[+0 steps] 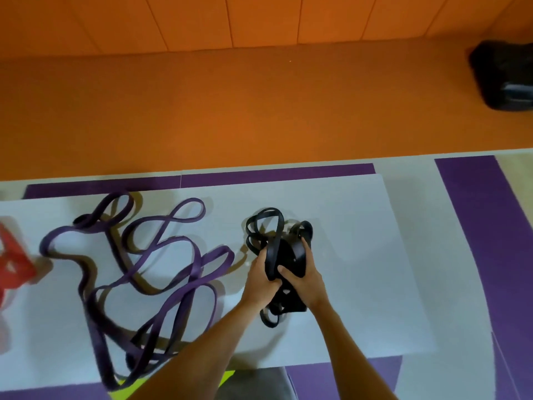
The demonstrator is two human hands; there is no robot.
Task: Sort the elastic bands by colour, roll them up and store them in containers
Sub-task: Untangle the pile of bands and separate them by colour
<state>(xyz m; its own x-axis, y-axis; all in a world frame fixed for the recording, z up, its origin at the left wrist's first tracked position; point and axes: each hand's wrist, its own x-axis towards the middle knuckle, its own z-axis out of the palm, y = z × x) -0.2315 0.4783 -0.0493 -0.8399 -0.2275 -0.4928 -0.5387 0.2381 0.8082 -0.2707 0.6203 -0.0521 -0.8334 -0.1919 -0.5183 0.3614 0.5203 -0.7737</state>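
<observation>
A tangled bundle of black elastic bands (275, 235) is held over the middle of the white table (360, 255). My left hand (261, 280) and my right hand (302, 280) both grip it from below, with loops sticking out above and under the hands. Long purple elastic bands (161, 246) lie spread in loose loops on the table's left half. A red band (11, 255) lies blurred at the far left edge. No container is visible.
The white table stands on purple mats (476, 197), with an orange floor (259, 111) and orange wall behind. A black bag (503, 76) sits on the floor at the far right. A yellow-green object (127, 389) shows under the table's near edge.
</observation>
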